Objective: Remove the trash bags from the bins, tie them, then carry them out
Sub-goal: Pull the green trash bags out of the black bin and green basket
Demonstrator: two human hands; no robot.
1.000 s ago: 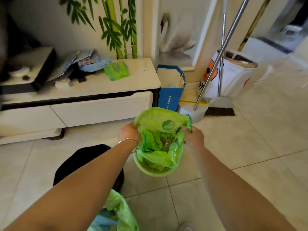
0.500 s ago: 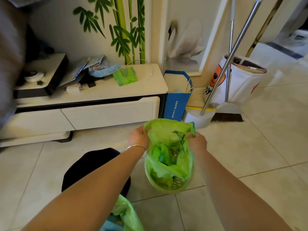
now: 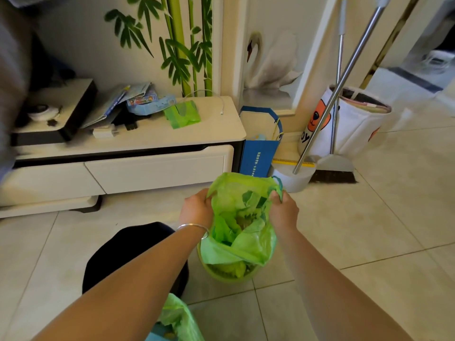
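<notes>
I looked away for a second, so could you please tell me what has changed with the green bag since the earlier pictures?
Both hands, left hand and right hand, have drawn the green trash bag upward, so more of it now stands clear of the green bin. The grip on the bag's rim is unchanged, and the bag's bottom still sits inside the bin. The broom stayed put.

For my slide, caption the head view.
Both hands, left and right, lift a green trash bag from its bin.

Open tiled floor (image 3: 369,230) right of green bin (image 3: 229,274); black stool (image 3: 128,254) tight left, cabinet (image 3: 157,166) behind (dustpan (image 3: 293,178) alongside).
</notes>
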